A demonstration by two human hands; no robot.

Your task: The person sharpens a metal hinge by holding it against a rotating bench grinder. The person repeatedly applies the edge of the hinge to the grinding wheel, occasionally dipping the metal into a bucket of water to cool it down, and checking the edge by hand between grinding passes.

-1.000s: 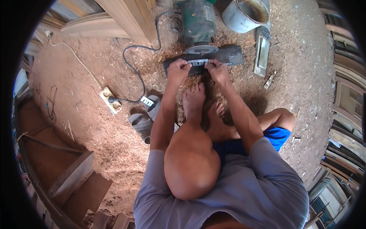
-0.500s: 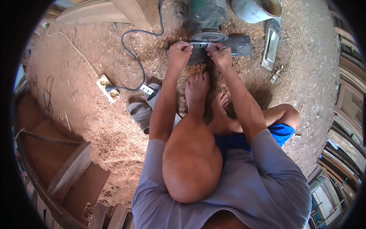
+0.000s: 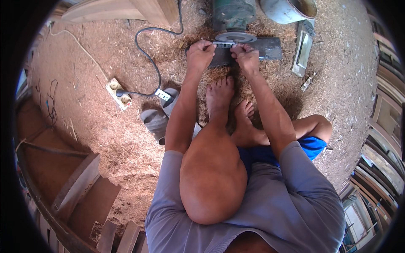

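Fingers of my left hand (image 3: 200, 54) pinch one end of a thin, slotted metal blade (image 3: 223, 44). My right hand (image 3: 246, 57) grips its other end, so the blade lies crosswise between them. Just beyond it is the pale round wheel (image 3: 236, 38) of a green bench grinder (image 3: 233, 14). The blade's far edge is up against or very close to the wheel; actual contact cannot be made out. Under the hands and wheel lies a dark flat plate (image 3: 270, 49) on the ground.
A pale bucket (image 3: 282, 12) and a metal-framed block (image 3: 301, 55) stand right of the grinder. Left are a power strip (image 3: 118, 93) with a plugged cable, sandals (image 3: 154, 123) and another slotted metal piece (image 3: 163, 95). Wood pieces line both sides; shavings cover the ground. My bare feet are near the plate.
The view has shifted slightly, moving the scene a little up and right. Both hands keep their grip on the blade at the wheel, with only a small movement.
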